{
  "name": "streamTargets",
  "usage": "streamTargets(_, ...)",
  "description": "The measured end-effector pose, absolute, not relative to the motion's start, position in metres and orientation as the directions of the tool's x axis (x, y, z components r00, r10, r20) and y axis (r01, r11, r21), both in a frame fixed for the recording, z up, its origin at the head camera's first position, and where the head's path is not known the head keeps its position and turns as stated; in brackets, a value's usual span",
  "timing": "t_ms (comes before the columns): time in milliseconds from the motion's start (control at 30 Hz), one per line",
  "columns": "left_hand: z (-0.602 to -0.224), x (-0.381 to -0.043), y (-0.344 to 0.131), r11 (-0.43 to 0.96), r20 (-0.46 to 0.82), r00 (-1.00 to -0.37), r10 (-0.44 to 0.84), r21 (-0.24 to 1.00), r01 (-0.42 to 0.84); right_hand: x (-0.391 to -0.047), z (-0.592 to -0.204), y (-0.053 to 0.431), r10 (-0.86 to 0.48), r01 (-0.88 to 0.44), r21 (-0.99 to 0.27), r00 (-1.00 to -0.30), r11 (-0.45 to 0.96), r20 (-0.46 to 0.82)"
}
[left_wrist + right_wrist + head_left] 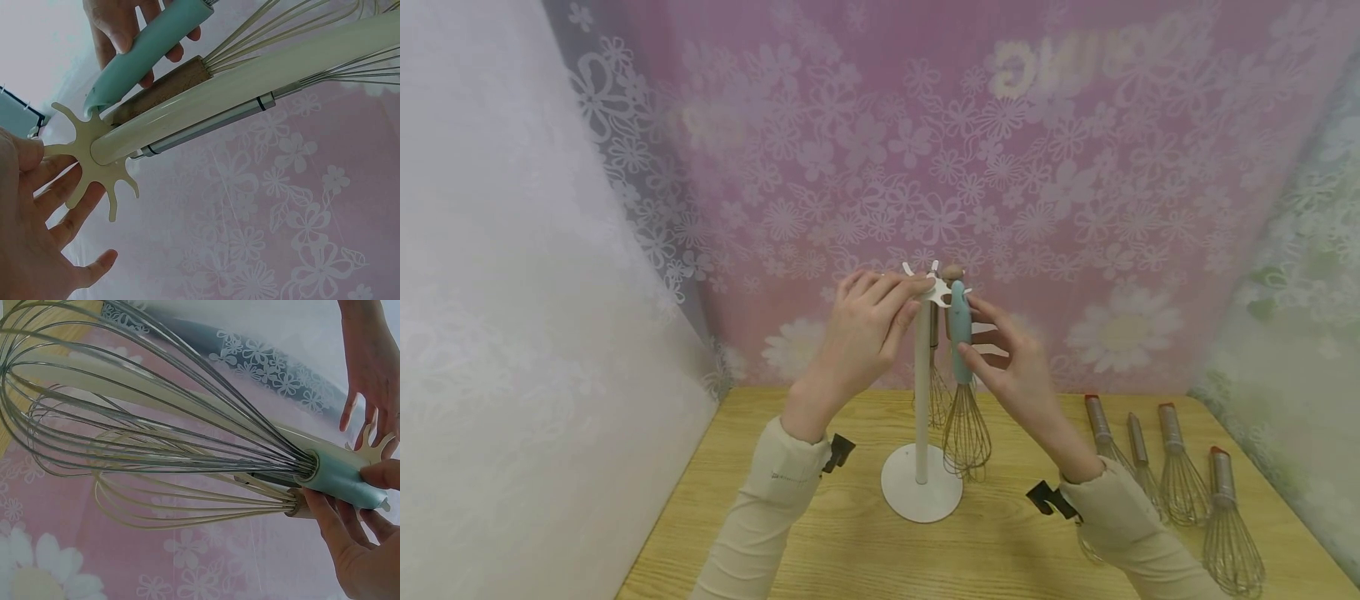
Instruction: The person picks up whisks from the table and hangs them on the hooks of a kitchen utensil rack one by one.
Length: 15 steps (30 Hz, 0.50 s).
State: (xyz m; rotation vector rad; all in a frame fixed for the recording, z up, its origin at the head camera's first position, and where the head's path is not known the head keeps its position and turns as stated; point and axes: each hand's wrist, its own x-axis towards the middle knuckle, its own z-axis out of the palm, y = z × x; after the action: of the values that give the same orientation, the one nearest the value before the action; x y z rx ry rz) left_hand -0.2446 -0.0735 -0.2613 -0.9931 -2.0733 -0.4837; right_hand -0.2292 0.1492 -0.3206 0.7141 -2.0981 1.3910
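Observation:
A white stand (922, 392) with a round base rises upright from the table, topped by a ring of curved hooks (94, 150). My left hand (868, 321) holds this top, fingers laid over it and thumb at its edge. With my right hand (1018, 358) I pinch the pale blue handle of a wire whisk (961, 333). The handle's end is right at a hook, and the wires point down beside the pole. Behind it hang a whisk with a brown wooden handle (169, 87) and a whisk with a metal handle (209, 125).
Several metal-handled whisks lie at the table's right side, among them a red-tipped whisk (1222, 483) and another whisk (1172, 425) partly beyond my right sleeve. The wooden table (850, 550) is bordered by a flowered pink backdrop (865, 167) and a pale left panel (512, 333).

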Motion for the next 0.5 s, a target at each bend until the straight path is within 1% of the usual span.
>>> streamTargets(500, -0.2611, -0.2444, -0.0731, 0.62, 0.778, -0.397, 0.487, 0.012, 0.784, -0.2305, -0.3247, 0.1449, -0.106, -0.692, -0.62, -0.695, 0.37, 0.712)
